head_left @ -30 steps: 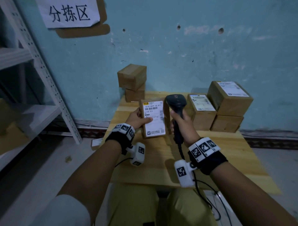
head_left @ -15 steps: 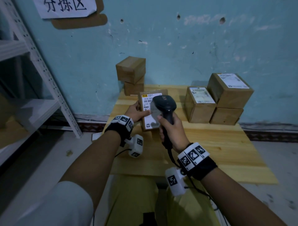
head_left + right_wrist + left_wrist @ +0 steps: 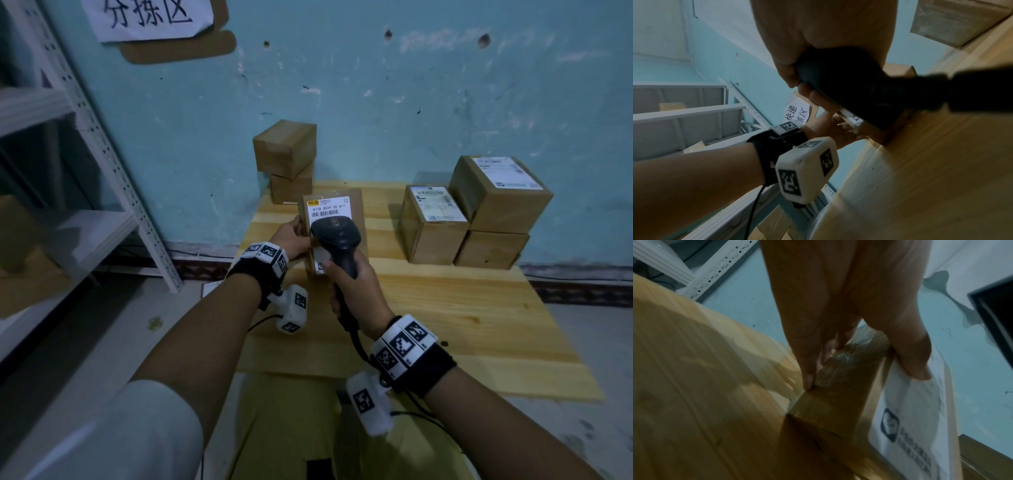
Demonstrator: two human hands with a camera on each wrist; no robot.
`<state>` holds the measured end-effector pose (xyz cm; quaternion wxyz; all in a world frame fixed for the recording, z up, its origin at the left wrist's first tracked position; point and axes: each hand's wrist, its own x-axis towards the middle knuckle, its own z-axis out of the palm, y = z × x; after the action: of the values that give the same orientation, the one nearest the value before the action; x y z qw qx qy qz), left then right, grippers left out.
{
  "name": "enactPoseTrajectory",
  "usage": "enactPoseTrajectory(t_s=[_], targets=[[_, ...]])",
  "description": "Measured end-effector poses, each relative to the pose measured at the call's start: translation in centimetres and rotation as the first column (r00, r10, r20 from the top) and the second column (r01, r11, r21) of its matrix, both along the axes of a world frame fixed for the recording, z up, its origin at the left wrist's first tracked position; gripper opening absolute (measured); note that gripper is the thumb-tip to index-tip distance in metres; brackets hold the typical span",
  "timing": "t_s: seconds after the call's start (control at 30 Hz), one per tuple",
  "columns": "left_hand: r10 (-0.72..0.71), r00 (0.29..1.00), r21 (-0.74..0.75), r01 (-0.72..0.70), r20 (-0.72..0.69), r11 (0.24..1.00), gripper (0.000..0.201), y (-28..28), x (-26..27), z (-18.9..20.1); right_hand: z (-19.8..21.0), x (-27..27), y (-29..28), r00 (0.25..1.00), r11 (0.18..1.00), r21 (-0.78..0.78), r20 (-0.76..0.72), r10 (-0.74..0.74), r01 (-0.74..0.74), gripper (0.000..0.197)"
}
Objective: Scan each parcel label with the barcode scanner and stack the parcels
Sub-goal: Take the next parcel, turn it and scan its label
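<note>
We find the parcel standing on edge on the wooden table, its white label turned toward the person. The left hand grips the parcel's left edge; in the left wrist view the thumb lies on the label face and the fingers are curled round the back of the box. The right hand is wrapped tight round the handle of the black barcode scanner, whose head sits directly in front of the label and hides its lower half from the head camera. A black cable runs from the handle down past the right wrist. At the far left of the table, against the blue wall, two plain boxes stand stacked one on the other. To the right we note three more boxes: one labelled box alone, and beside it, touching, a labelled box resting on a plain one. A white metal shelf rack stands left of the table, and a paper sign hangs on the wall above.
</note>
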<state>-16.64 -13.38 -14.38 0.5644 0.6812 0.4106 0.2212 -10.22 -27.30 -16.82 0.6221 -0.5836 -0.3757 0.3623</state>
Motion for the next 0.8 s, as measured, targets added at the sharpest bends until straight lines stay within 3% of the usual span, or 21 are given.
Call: enactPoseTrajectory(t_s=[0.23, 0.47, 0.8], targets=[[-0.007, 1.0, 0.035, 0.008, -0.024, 0.999, 0.059, 0.28, -0.1, -0.13, 0.33, -0.27, -0.04, 1.0, 1.0, 0.016, 0.008, 0.008, -0.008, 0.011], [-0.039, 0.994, 0.093, 0.048, -0.101, 0.995, 0.061, 0.51, -0.27, -0.16, 0.56, -0.53, -0.15, 0.999, 0.999, 0.003, 0.042, 0.032, -0.032, 0.023], [-0.038, 0.998, 0.036, 0.04, -0.042, 0.999, 0.059, 0.79, -0.18, -0.54, 0.8, -0.56, -0.32, 0.999, 1.0, -0.011, 0.046, 0.025, -0.025, 0.018]])
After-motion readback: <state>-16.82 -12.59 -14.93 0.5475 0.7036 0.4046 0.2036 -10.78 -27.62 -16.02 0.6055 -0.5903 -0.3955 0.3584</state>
